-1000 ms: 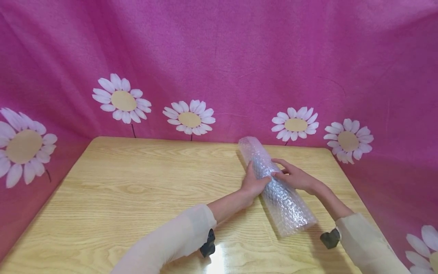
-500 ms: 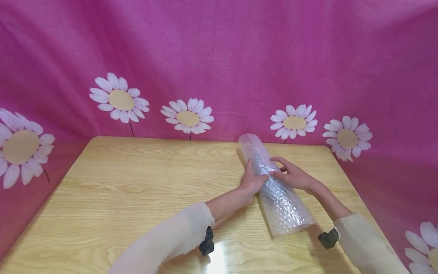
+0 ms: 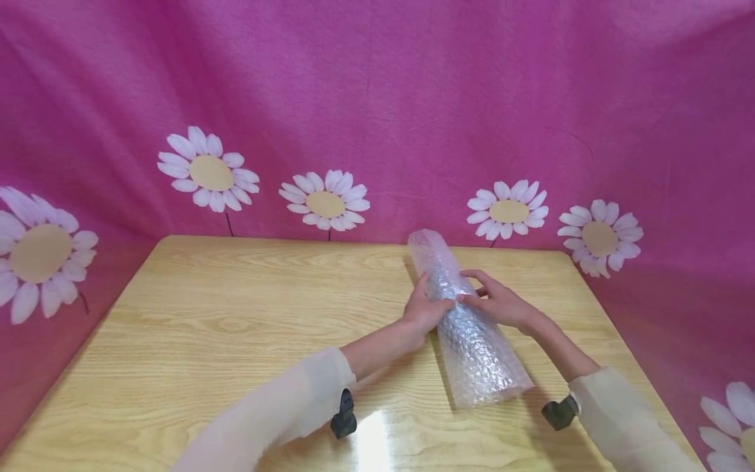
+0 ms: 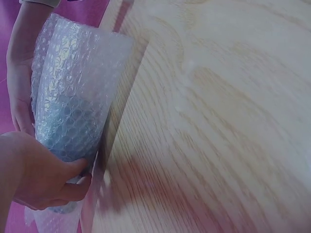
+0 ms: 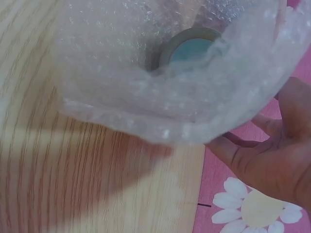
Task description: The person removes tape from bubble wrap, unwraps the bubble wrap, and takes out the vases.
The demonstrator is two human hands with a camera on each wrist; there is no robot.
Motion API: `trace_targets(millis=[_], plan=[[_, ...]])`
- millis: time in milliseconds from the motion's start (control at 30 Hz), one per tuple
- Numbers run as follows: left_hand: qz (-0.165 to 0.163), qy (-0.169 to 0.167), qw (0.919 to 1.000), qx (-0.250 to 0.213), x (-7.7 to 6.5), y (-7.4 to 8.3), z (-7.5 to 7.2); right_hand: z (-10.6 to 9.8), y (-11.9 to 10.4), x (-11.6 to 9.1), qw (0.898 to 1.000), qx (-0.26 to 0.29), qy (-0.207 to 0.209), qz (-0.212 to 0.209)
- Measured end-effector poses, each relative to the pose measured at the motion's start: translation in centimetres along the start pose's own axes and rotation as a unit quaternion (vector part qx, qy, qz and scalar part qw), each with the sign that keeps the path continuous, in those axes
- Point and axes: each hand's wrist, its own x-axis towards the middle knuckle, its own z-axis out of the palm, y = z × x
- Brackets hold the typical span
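A long roll of clear bubble wrap [image 3: 479, 357] lies slantwise on the right half of the table. Inside it is a blue-green round object; its round end [image 5: 192, 48] with a grey-brown rim shows through the wrap's loose open end in the right wrist view. My left hand [image 3: 426, 309] grips the roll from the left, thumb over the top. From the other side my right hand [image 3: 497, 303] holds it, the thumb close to the left thumb. In the left wrist view the left hand [image 4: 46, 172] wraps round the blue part. Fingers under the roll are hidden.
The wood-grain table [image 3: 236, 314] ends at a pink cloth [image 3: 377, 98] printed with large white daisies [image 3: 326, 203]. The roll's far end reaches the table's back edge. A small black device [image 3: 344, 414] sits at each sleeve cuff.
The roll has shifted a little to the left, its near end most of all, and that end looks flatter. Both hands have moved left with it, keeping their hold.
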Motion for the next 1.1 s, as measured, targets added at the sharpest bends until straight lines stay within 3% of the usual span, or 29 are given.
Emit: trace_targets(millis=[733, 1100], plan=[[0.013, -0.041, 0.9984, 0.036, -1.1, 1.1, -3.0, 1.3, -2.5, -0.5, 0.998, 0.035, 0.042, 0.043], [0.026, -0.074, 0.9947, 0.066, -1.2, 1.0, -5.1, 3.0, -4.0, -0.6, 0.996, 0.064, 0.055, 0.036]])
